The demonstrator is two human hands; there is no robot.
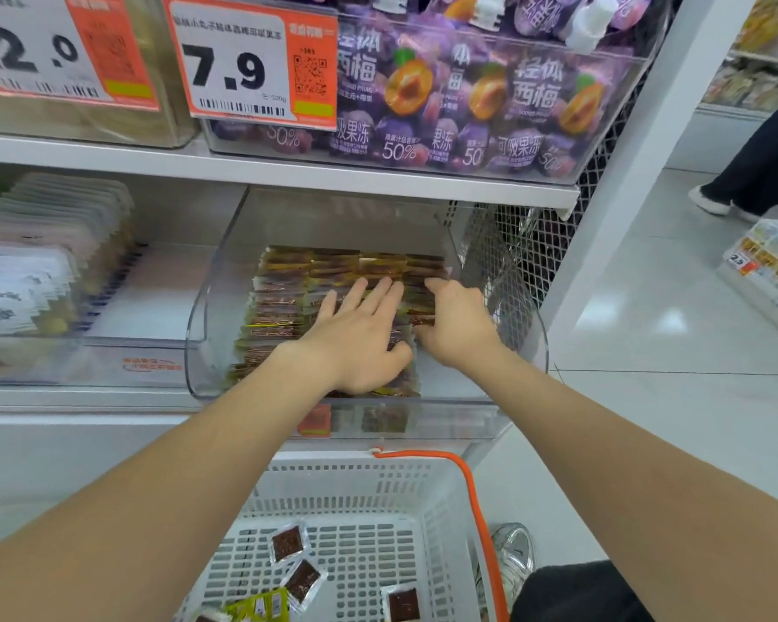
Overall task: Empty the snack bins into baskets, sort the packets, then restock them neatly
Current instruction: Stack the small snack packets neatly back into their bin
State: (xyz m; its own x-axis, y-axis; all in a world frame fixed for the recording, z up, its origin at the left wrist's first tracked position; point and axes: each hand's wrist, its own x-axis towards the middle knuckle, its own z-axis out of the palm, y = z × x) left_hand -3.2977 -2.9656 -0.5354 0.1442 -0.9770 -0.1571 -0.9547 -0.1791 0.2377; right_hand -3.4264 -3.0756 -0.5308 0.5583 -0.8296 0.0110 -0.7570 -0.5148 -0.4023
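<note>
While the left hand [355, 343] lies flat, fingers straight and spread, on rows of small brown and yellow snack packets [284, 303] inside the clear plastic bin [207, 307], the right hand [457, 329] curls at the rows' right edge; whether it grips one cannot be told. Below, a white plastic basket [423, 496] holds a few loose packets [286, 543].

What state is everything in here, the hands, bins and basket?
Left grip, open hand pressing flat on binned packets.
Right grip, fingers curled round some binned packets.
Clear bin, partly filled with tidy rows.
Basket, nearly empty, few loose packets.
Upper bin, full of purple pouches.
</note>
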